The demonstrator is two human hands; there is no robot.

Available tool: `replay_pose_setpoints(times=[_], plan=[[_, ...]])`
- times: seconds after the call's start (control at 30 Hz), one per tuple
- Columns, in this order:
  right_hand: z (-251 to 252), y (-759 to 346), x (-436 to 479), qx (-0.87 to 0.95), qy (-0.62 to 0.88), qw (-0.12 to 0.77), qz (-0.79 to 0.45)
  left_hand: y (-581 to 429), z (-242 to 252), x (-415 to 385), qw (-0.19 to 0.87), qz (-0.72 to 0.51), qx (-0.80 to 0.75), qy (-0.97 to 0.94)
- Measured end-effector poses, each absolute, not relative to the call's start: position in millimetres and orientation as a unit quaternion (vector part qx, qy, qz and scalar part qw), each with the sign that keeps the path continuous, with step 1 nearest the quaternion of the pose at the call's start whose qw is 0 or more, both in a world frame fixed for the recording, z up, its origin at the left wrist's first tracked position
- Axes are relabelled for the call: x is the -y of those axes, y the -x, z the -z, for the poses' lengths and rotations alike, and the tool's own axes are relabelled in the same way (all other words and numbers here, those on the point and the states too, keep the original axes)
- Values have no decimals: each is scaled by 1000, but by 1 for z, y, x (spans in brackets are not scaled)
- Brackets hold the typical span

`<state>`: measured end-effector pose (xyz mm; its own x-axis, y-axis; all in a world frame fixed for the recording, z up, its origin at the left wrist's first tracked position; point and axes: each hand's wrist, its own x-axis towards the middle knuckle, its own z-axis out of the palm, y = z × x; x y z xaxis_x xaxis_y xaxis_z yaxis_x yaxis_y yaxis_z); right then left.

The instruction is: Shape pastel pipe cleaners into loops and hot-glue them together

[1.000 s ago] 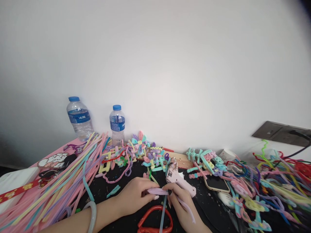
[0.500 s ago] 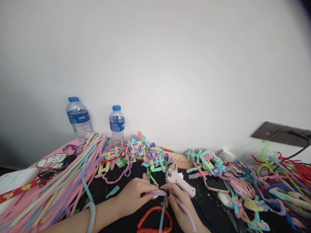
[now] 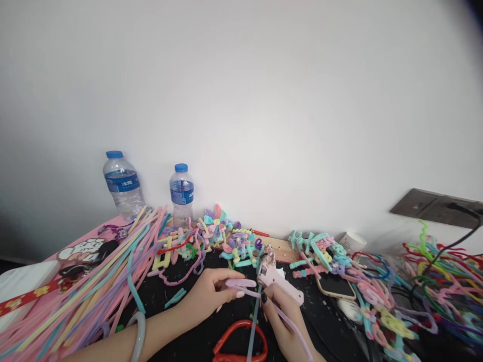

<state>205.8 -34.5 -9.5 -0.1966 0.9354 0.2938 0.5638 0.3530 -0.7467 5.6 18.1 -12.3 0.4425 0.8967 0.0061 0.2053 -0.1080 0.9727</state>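
Note:
My left hand (image 3: 211, 294) pinches a folded loop of lilac pipe cleaner (image 3: 241, 283) between thumb and fingers. To its right, my right hand (image 3: 283, 314) grips the same pipe cleaner, whose tail trails down over the palm. Behind my right hand lies a pale pink glue gun (image 3: 277, 277) on the black work surface. A translucent glue stick (image 3: 252, 332) reaches from near the gun down between my hands, over the red handles of a tool (image 3: 222, 342). My left wrist wears a pale bangle (image 3: 141, 337).
Long pastel pipe cleaners (image 3: 94, 291) spread over the left. Two water bottles (image 3: 182, 193) stand by the wall. Finished pipe-cleaner shapes (image 3: 217, 226) line the back. A phone (image 3: 335, 285), a paper cup (image 3: 352, 242) and tangled pipe cleaners (image 3: 445, 281) lie to the right.
My hands have moved slightly apart, and the lilac pipe cleaner now shows a folded loop at my left fingertips. The tangled pipe cleaners at the far right have shifted.

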Motion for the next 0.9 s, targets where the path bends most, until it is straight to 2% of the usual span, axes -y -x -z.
replay_pose_setpoints(times=[0.1,0.4,0.53,0.73,0.9], plan=[[8,-203,36,746,487,378,-252,-8,13,-19,595,-341,-393,-612],[13,-202,40,793,439,344,-247,-9,12,-16,675,-376,-345,-534],[12,-202,41,790,436,344,-258,-9,12,-15,682,-380,-329,-532],[9,-203,37,732,501,401,-231,-8,14,-20,664,-400,-322,-543],[7,-207,35,714,527,413,-204,-9,12,-21,646,-380,-340,-568]])
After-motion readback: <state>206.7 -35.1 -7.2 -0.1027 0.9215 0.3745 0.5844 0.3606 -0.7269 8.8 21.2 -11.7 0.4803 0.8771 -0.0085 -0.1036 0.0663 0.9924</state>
